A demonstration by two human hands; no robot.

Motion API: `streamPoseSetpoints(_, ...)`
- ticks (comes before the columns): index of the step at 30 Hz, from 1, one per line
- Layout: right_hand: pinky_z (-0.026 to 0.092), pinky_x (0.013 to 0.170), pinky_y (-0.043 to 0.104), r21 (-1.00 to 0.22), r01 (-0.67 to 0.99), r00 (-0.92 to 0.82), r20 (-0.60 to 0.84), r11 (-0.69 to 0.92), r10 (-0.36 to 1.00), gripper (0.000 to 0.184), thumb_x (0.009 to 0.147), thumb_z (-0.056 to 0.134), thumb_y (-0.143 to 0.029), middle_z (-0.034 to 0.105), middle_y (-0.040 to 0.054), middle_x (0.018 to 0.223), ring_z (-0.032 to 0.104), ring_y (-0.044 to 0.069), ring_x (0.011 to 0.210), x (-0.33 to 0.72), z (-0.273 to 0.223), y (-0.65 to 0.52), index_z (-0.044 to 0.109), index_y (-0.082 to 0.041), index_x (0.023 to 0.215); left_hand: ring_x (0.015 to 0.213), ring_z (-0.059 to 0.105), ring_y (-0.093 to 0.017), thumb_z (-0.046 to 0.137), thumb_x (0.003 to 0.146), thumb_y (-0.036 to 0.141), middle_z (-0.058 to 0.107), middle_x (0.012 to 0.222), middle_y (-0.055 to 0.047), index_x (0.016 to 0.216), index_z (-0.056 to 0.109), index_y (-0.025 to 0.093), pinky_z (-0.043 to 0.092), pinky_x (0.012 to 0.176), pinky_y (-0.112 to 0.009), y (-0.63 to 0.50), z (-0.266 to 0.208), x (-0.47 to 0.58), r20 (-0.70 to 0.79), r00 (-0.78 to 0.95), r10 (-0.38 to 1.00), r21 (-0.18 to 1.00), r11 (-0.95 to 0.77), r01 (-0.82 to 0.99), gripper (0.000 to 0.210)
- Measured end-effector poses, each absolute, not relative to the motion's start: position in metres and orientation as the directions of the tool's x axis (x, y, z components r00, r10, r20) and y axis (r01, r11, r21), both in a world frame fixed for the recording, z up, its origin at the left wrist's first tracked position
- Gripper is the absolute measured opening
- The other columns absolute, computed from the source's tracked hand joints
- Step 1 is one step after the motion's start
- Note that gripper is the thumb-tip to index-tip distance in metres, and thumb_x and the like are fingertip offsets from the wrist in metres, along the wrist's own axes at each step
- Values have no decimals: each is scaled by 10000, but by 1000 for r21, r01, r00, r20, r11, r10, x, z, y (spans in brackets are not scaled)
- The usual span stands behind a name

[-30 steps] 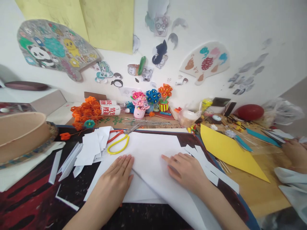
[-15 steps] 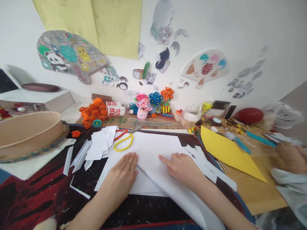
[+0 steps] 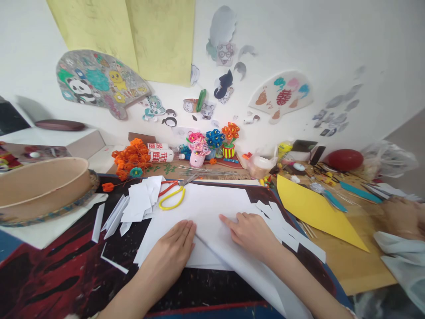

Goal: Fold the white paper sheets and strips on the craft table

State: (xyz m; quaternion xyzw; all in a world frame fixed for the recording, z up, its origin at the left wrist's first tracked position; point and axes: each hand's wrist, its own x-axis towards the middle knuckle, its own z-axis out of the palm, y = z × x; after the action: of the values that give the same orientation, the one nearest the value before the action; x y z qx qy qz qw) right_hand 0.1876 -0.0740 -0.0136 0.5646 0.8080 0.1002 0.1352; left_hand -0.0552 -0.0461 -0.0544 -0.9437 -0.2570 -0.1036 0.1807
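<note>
A large white sheet of paper (image 3: 212, 201) lies in front of me, its near right part folded over and curling down past the table's front edge. My left hand (image 3: 174, 248) rests flat on it, fingers together, the fingertips beside the left end of the fold line. My right hand (image 3: 250, 232) presses on the folded layer with the index finger stretched out and the other fingers loosely bent. Neither hand grasps anything. Beyond my left hand, scissors (image 3: 172, 197) with red and yellow handles lie on the paper.
Cut white paper pieces (image 3: 139, 201) lie left, with more strips (image 3: 282, 226) right. A round wooden container (image 3: 43, 181) stands far left. Orange craft flowers (image 3: 131, 155) and small flower pots (image 3: 197, 158) line the back. Yellow card (image 3: 315, 212) and another person's hands (image 3: 403, 215) are right.
My left hand has slid slightly right and toward me along the paper. The right hand keeps its place on the folded layer. The view has shifted a little.
</note>
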Motion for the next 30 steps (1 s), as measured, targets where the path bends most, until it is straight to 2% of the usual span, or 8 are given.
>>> streamPoseSetpoints(8, 344, 571, 288, 312, 884, -331, -107, 348, 938, 481, 899, 511, -205, 674, 79, 840, 631, 199, 725, 188, -14, -74, 470, -278, 1372, 1126, 603, -294, 364, 912, 112, 620, 1228, -187, 1216, 577, 20, 533, 945, -410, -54, -51, -52, 279, 889, 363, -249, -866, 433, 383)
streamPoseSetpoints(16, 359, 578, 290, 304, 885, -339, -94, 352, 936, 484, 896, 520, -195, 671, 81, 840, 627, 186, 727, 188, -14, -75, 471, -263, 1372, 1131, 610, -227, 350, 929, 115, 644, 1224, -106, 1223, 582, 92, 501, 992, -429, -41, -39, -53, 311, 841, 443, 19, -887, 460, 375)
streamPoseSetpoints(23, 361, 570, 288, 304, 889, -322, -119, 343, 939, 491, 883, 529, -188, 680, 85, 853, 642, 199, 737, 188, -13, -74, 480, -273, 1364, 1257, 495, -248, 446, 943, 256, 533, 1349, -128, 1316, 510, 106, 438, 1050, -428, -33, -43, -52, 281, 778, 562, 34, -816, 577, 407)
streamPoseSetpoints(30, 380, 587, 300, 284, 898, -320, -103, 336, 942, 502, 881, 542, -188, 678, 79, 873, 638, 210, 759, 189, -14, -75, 472, -281, 1369, 1323, 400, -249, 443, 946, 262, 426, 1429, -117, 1389, 419, 132, 413, 1067, -444, -39, -45, -53, 194, 850, 490, 61, -871, 488, 462)
